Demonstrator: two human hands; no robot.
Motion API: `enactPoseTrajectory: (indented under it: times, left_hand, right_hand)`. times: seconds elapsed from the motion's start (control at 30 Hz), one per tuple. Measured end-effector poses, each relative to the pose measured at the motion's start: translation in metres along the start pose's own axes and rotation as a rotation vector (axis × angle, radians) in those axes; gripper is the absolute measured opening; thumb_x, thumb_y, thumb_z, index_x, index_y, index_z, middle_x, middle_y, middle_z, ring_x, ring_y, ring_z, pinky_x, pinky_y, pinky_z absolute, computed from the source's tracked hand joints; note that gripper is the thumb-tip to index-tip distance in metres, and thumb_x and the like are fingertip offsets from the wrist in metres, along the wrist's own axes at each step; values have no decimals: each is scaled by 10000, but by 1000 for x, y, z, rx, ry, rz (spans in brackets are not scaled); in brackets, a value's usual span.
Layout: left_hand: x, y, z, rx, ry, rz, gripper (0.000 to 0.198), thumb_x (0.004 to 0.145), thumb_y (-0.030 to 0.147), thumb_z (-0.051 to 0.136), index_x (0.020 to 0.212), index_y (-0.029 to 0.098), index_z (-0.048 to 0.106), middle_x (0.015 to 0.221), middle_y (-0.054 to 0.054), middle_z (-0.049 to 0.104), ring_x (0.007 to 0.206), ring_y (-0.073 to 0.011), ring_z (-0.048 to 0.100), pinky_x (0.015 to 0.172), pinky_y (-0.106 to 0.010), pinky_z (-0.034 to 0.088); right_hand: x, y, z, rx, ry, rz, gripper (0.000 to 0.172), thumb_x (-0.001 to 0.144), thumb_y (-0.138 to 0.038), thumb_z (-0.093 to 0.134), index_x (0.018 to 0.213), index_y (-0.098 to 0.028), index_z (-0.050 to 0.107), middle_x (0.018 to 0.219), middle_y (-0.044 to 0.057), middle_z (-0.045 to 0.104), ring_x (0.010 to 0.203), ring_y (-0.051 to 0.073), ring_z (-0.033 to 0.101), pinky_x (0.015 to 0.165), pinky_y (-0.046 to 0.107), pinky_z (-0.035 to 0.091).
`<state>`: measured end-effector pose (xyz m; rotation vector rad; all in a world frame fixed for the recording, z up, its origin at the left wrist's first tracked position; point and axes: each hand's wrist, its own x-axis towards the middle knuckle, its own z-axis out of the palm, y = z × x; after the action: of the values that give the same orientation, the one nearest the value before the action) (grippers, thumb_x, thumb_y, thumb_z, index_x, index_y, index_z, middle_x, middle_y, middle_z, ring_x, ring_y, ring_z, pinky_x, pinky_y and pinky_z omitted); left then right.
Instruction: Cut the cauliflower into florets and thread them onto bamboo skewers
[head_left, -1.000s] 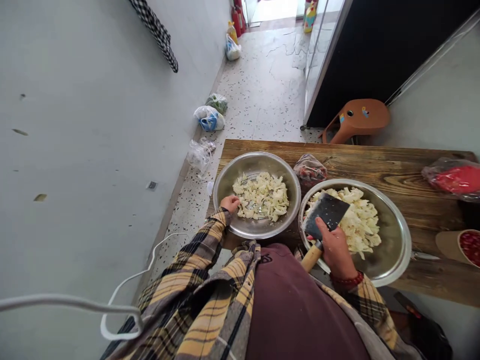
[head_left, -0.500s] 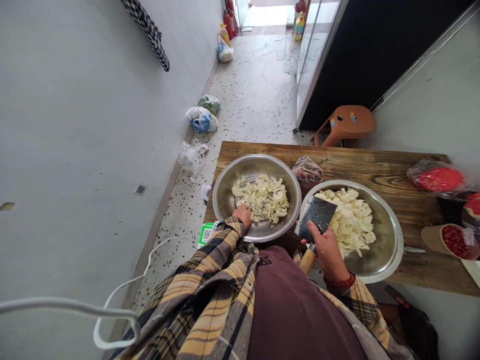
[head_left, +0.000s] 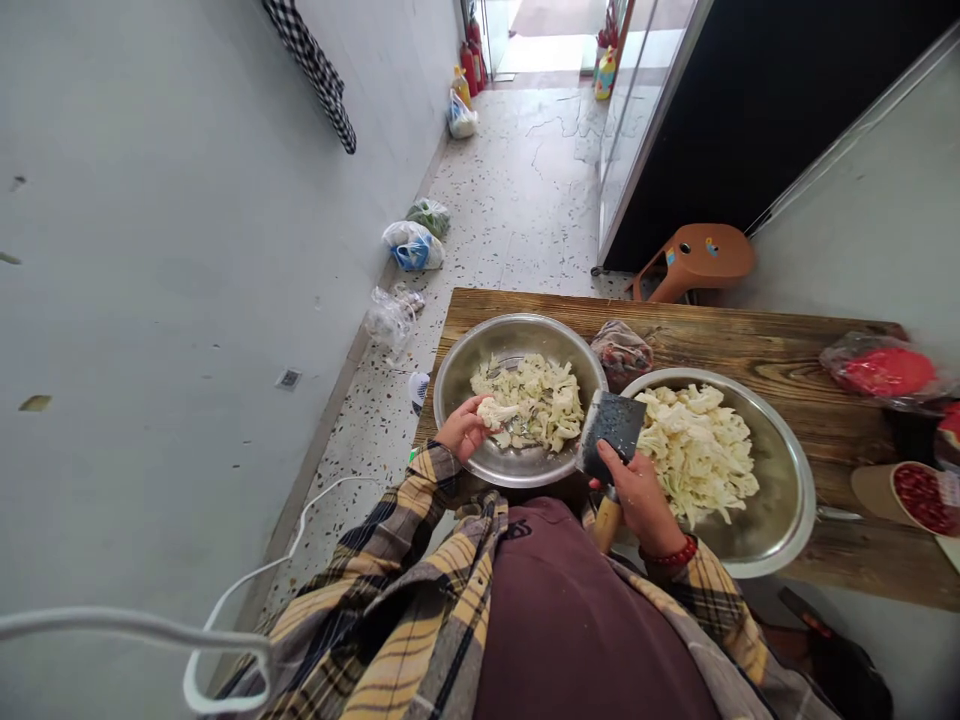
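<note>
- Left hand (head_left: pixel 463 428) pinches a cauliflower floret (head_left: pixel 493 412) just below frame centre; probably light, brittle, best held by the stem (head_left: pixel 511 411).
- Right hand (head_left: pixel 643 498), right of centre, grips a likely heavier cleaver (head_left: pixel 619 428).

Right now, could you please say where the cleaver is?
In the head view, the cleaver is in the right hand, by the facing rims of the left bowl and right bowl.

Before me, the left bowl (head_left: pixel 456 375) and right bowl (head_left: pixel 781 480) are showing glossy metal; the cleaver handle (head_left: pixel 607 522) is presenting smooth wood; the counter (head_left: pixel 720 335) is exposing grained wood.
</note>
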<state>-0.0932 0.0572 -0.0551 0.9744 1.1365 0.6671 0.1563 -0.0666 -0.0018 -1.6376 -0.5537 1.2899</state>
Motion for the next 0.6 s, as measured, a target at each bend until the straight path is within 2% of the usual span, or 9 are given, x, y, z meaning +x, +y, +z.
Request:
enactPoseTrajectory:
  times: [0.13,0.27,0.43,0.53,0.6]
  left_hand:
    - [-14,14,23,-405,-115,-64,500,626,346,705,1064,160,550,973,-89,636,836,-192,634,702,-319,529]
    - [-20,22,48,-346,-83,-28,459,549,290,807,911,148,562,821,-22,624,722,-140,621,630,-248,502]
    - [-28,29,73,-163,-41,49,377,574,289,800,827,141,562,764,-4,644,611,-101,597,610,-234,486]
    - [-32,30,81,-79,-52,78,340,609,289,784,829,139,574,753,-5,653,620,-107,609,622,-234,487]
    - [-32,30,84,-45,-68,84,322,627,287,775,837,135,585,750,-7,653,631,-107,615,622,-225,482]
  right_hand:
    - [2,-8,6,-198,-69,-95,416,725,-565,620,642,-158,603,531,-1,596,458,147,562,421,237,426]
    - [7,-13,11,-434,-122,-330,384,818,-526,535,666,-177,586,544,8,592,461,162,576,475,262,438]
    - [6,-22,17,-650,-182,-704,294,918,-370,418,964,-188,644,879,97,696,841,235,650,753,345,512]
    - [5,-25,17,-706,-226,-810,318,933,-302,388,1159,-193,583,1093,118,663,1041,243,608,890,396,488]
    - [6,-24,14,-714,-253,-832,335,936,-282,389,1218,-194,547,1177,120,629,1124,236,570,954,412,460]
